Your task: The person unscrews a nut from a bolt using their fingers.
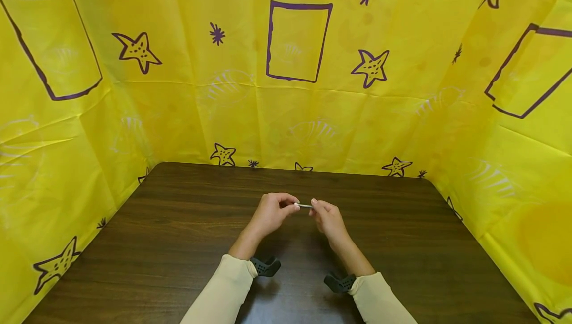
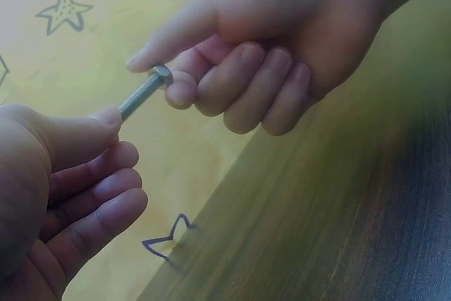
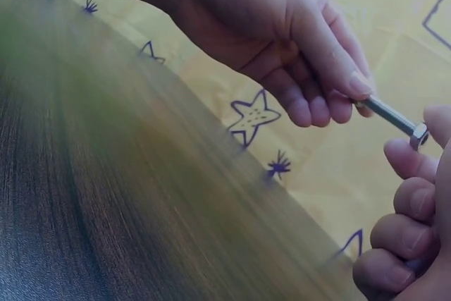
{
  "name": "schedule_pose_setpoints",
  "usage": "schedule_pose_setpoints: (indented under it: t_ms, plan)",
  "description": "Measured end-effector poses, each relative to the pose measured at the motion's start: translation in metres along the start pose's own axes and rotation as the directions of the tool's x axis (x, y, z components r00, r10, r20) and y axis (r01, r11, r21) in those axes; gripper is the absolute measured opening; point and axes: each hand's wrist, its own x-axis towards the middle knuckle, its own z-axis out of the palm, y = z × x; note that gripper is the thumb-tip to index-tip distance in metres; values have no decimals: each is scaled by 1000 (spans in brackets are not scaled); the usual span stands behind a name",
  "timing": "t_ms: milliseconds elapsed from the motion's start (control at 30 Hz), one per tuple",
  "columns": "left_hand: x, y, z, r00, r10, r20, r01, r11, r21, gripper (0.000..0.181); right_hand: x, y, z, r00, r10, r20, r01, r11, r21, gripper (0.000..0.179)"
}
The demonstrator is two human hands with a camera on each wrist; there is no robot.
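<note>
Both hands meet over the table around a slim silver bolt (image 2: 139,98) with a threaded shaft. My left hand (image 1: 269,214) pinches one end between thumb and index finger, hiding that end, its other fingers loosely bent. A hexagonal piece that looks like a nut (image 3: 419,136) sits at the bolt's other end. Around this nut, the thumb and index finger of my right hand (image 1: 329,219) close in a pinch, while its remaining fingers curl toward the palm, seen in the left wrist view. Between the hands, the bolt lies nearly level in the head view.
A dark wood-grain table (image 1: 178,224) spreads beneath the hands. Yellow cloth (image 1: 286,115) printed with purple stars and frames hangs behind it and along both sides. Each wrist wears a dark strap-on mount, such as the left wrist mount (image 1: 266,267).
</note>
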Motion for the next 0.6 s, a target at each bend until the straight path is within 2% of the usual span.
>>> schedule_pose_setpoints:
  t_ms: [200, 333, 600]
  plan:
    - [1, -2, -1, 1000, -8, -6, 8, 1000, -7, 8, -1, -3, 0, 1000, -10, 22, 8, 998, 57, 22]
    - [1, -2, -1, 1000, -8, -12, 8, 1000, -7, 8, 0, -1, -1, 999, -29, 26, 27, 997, 70, 13]
    - [1, -3, -2, 1000, -21, -19, 21, 1000, 9, 7, 2, 0, -4, 997, -55, 54, 53, 998, 42, 25]
